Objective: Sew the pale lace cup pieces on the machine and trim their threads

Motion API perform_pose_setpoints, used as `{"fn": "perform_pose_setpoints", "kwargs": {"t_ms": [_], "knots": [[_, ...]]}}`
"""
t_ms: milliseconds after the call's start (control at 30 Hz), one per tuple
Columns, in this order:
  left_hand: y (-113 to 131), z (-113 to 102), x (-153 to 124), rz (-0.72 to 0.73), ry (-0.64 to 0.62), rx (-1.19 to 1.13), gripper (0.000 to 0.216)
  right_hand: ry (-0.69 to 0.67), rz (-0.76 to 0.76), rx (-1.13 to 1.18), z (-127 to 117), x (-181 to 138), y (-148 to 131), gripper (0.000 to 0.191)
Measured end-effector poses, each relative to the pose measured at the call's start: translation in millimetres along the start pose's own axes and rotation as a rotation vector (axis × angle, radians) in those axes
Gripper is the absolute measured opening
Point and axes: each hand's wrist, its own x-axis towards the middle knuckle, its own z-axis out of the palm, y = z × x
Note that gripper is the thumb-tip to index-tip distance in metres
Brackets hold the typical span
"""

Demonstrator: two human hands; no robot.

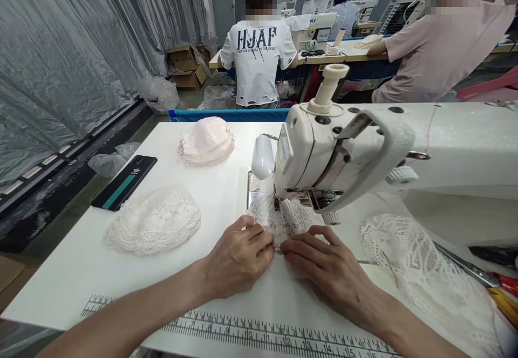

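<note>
A piece of white lace lies under the needle area of a white sewing machine. Closed on the lace's near left edge is my left hand, its fingers curled and pressed together. My right hand pinches the near edge just to the right, fingertips close to the left hand's. The fingertips hide part of the lace, and the machine head covers its far side. More white lace lies to the right of my right hand. Another lace stack rests to the left.
A pale pink cup-shaped fabric pile and a dark phone sit on the white table. A printed ruler runs along the front. Scissors lie at right. Ahead, a person in a white shirt sits by another machine.
</note>
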Motion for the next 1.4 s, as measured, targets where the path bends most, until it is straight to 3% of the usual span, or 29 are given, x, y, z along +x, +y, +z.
{"fn": "perform_pose_setpoints", "kwargs": {"t_ms": [267, 567, 867, 1167, 1400], "knots": [[1, 5, -1, 0.0, 0.066, 0.071, 0.017, -0.007, 0.006, -0.001, -2, -1, 0, 0.025], [4, 5, 1, -0.003, 0.043, 0.076, 0.018, -0.036, 0.06, 0.012, 0, -2, -1, 0.015], [1, 8, 9, -0.024, 0.049, 0.148, 0.018, -0.003, 0.151, -0.138, 1, 3, 10, 0.056], [-21, 17, 22, -0.085, 0.034, 0.194, 0.023, -0.034, 0.218, -0.307, 14, 4, 26, 0.067], [-18, 16, 21, -0.088, 0.074, 0.21, 0.024, -0.031, 0.212, -0.295, 14, 2, 26, 0.061]]}}
